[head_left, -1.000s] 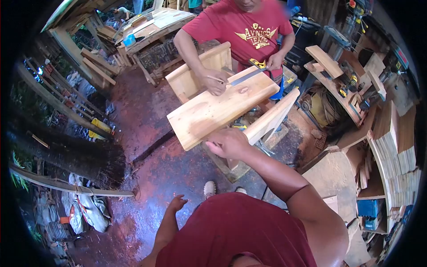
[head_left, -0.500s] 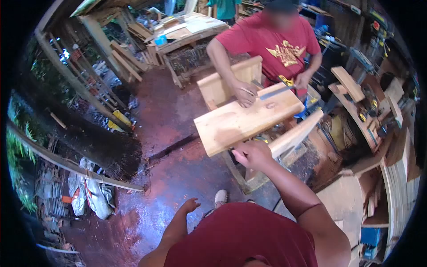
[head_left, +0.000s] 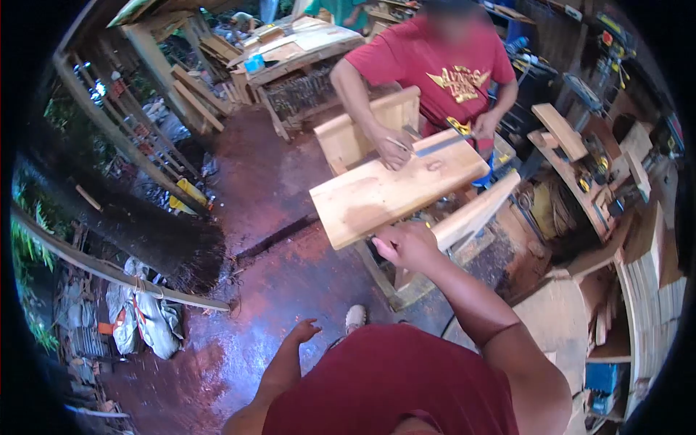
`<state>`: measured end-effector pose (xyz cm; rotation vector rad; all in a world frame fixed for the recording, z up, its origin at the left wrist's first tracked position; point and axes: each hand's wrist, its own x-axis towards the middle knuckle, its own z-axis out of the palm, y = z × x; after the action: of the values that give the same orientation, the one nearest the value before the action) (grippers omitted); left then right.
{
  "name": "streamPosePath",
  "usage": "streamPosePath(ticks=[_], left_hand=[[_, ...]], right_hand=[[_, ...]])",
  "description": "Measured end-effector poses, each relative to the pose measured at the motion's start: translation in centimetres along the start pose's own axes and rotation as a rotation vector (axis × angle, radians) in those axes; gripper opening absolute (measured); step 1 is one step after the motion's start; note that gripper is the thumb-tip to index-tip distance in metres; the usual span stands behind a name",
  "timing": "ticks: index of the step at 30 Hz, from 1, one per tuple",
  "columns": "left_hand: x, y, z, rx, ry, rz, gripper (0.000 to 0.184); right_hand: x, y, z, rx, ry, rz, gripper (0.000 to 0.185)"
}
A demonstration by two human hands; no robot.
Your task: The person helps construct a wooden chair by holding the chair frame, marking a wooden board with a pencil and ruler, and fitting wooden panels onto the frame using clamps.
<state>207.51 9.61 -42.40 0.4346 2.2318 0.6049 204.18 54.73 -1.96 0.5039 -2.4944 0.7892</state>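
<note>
A wide, pale wooden board (head_left: 377,199) lies tilted across the bench, with a wood knot near its far end. My right hand (head_left: 407,244) is closed beside the board's near edge, thumb extended; a small dark thing shows at its fingers, too unclear to name. My left hand (head_left: 305,330) hangs low over the floor, fingers stretched out and holding nothing. Across the board, a co-worker's hand (head_left: 395,150) holds a pencil-like stick (head_left: 401,146) against the wood. The co-worker's other hand (head_left: 484,126) is by a yellow-ended tool (head_left: 458,127) with a flat metal blade (head_left: 438,146) lying on the board.
Another plank (head_left: 475,206) stands on edge to the right, and a wooden panel (head_left: 370,127) stands behind the board. A worktable (head_left: 308,40) is at the back left. Shelves with stacked wood (head_left: 652,290) line the right. White sacks (head_left: 154,322) lie at left.
The view has shifted slightly, moving the bench and board a little left and up in the picture. Both my hands keep nearly the same pose, and the co-worker's hands stay at the board.
</note>
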Motion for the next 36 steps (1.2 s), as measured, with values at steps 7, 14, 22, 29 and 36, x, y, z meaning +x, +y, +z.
streamPosePath(ticks=[7, 14, 22, 29, 36], left_hand=[[-2.8, 6.9, -3.4, -0.067, 0.111, -0.143, 0.061], [-3.6, 7.4, -3.9, -0.151, 0.083, -0.167, 0.06], [-4.5, 8.2, -3.9, -0.16, 0.092, -0.163, 0.061], [-3.8, 5.9, -2.6, -0.205, 0.126, -0.147, 0.063], [-4.5, 6.7, -3.2, -0.119, 0.074, -0.209, 0.06]], right_hand=[[-0.1, -0.5, -0.8, -0.05, -0.116, 0.087, 0.021], [-0.6, 0.6, 0.5, -0.044, -0.014, 0.022, 0.023], [-0.9, 0.7, 0.7, -0.04, -0.015, 0.033, 0.022], [-0.2, -0.3, -0.5, 0.003, -0.148, 0.1, 0.022], [0.6, -0.8, 0.2, 0.011, -0.191, 0.143, 0.022]])
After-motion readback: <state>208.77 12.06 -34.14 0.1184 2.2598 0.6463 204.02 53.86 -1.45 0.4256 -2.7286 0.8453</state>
